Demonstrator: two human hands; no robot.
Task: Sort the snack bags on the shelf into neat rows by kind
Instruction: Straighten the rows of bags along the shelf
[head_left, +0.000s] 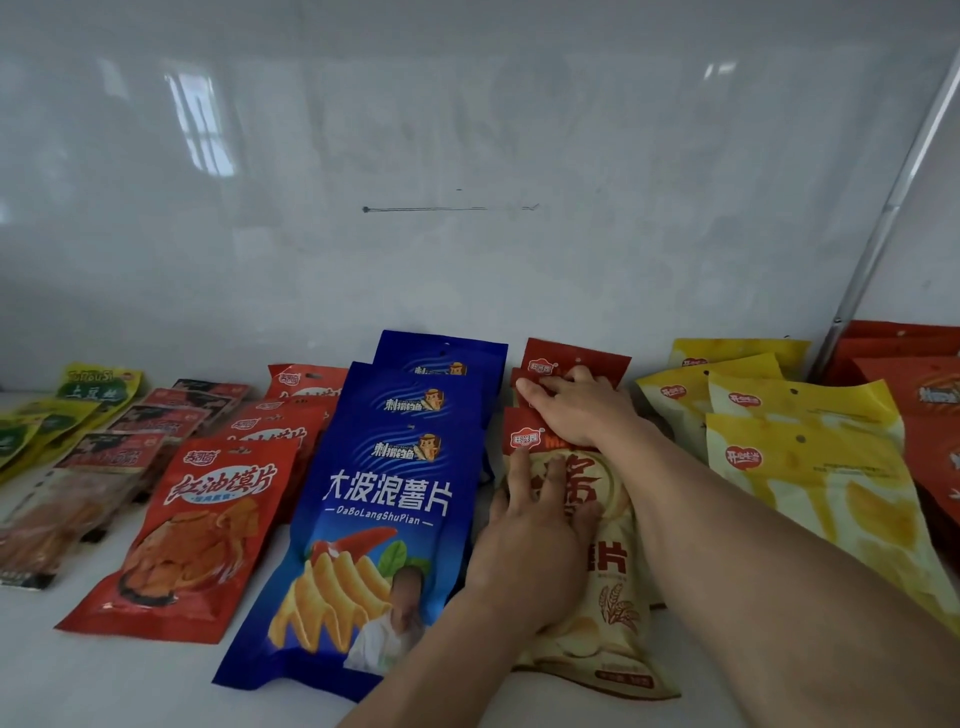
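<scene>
Both hands on the red-and-cream bags, just right of the blue chip bags (384, 499).
Left hand (530, 540) lies flat, fingers straight, on the front bag (602, 587); right hand (576, 405) presses flat-fingered on the bags behind (571, 358).

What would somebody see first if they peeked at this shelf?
Probably the big shiny blue crisp bags stacked in the middle of the white shelf. Right beside them, the left hand presses flat on the front red-and-cream snack bag, while the right hand touches the red-topped bags behind it. Bright yellow bags fan out further right.
</scene>
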